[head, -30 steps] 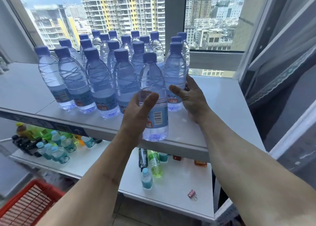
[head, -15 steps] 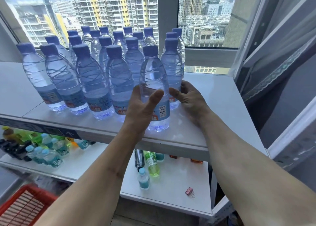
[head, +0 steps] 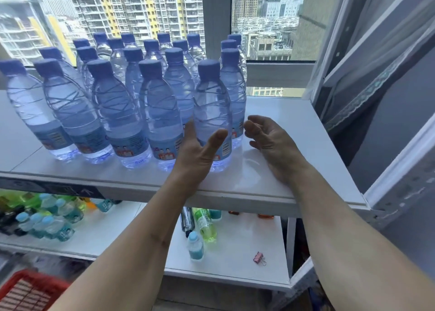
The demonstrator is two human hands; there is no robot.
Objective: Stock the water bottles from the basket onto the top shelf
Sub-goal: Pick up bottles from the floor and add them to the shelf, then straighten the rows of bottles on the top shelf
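Note:
Several clear water bottles with blue caps stand in rows on the white top shelf (head: 296,132). The front-right water bottle (head: 211,101) stands upright at the end of the front row. My left hand (head: 197,153) is spread against its lower front, fingers at its left side and thumb across the label, not wrapped around it. My right hand (head: 270,141) rests on the shelf just right of that bottle, fingers loosely curled and apart from it, holding nothing. A corner of the red basket (head: 28,292) shows at the bottom left; its contents are hidden.
A lower shelf (head: 240,273) holds small teal-capped and green drink bottles (head: 196,245) and a pink binder clip (head: 259,257). A window with a grey frame (head: 216,16) stands behind the bottles. A curtain and wall (head: 376,87) close off the right side.
The front-right bottle has slid back into line with the front row under my left hand. My right hand has come off the bottles and now rests on the shelf.

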